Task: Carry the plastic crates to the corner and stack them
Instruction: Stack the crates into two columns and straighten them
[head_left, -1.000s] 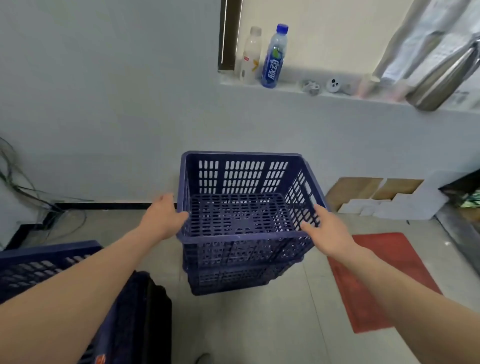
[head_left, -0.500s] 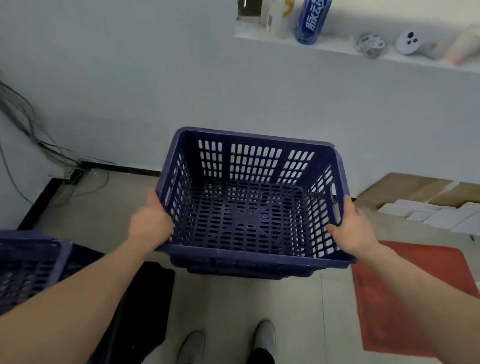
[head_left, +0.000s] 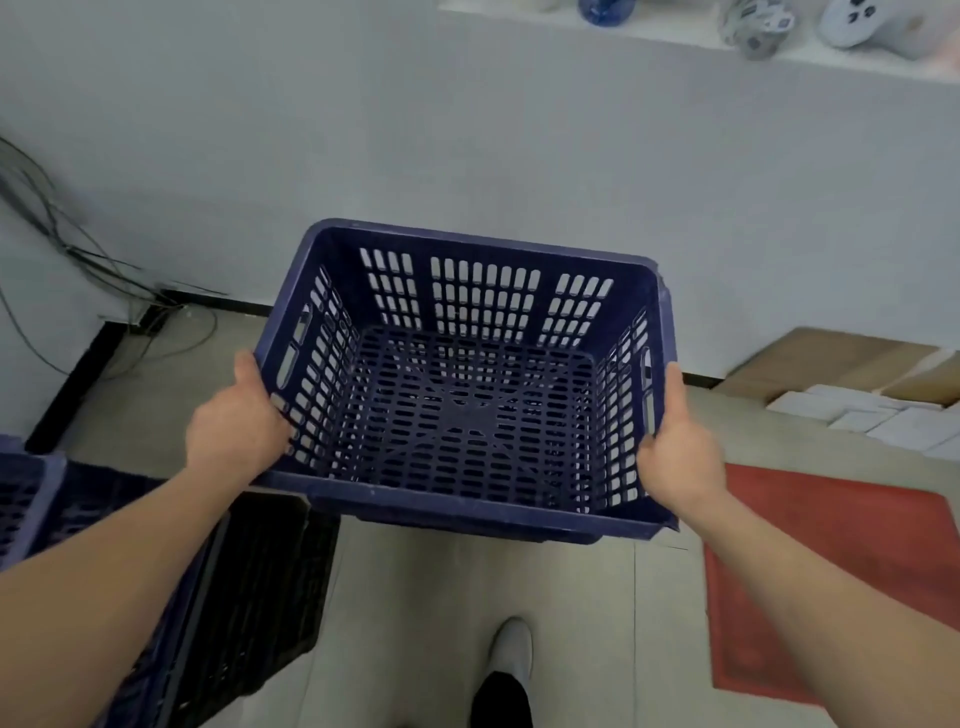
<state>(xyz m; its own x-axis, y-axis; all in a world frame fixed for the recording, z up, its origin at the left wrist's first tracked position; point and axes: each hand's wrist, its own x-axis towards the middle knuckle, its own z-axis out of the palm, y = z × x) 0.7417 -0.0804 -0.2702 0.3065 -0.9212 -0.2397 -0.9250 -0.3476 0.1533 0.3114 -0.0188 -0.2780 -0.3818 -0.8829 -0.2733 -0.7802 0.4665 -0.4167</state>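
The blue crate (head_left: 467, 499) was held centre-scene, near the far wall. The left hand (head_left: 236, 431) and right hand (head_left: 675, 457) each gripped a side wall, fingers curled. Good practice required even grips, a level rim, and square lowering.

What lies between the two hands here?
The blue crate alone fills that stretch. The left hand grips its left wall and the right hand grips its right wall. The head view shows this.
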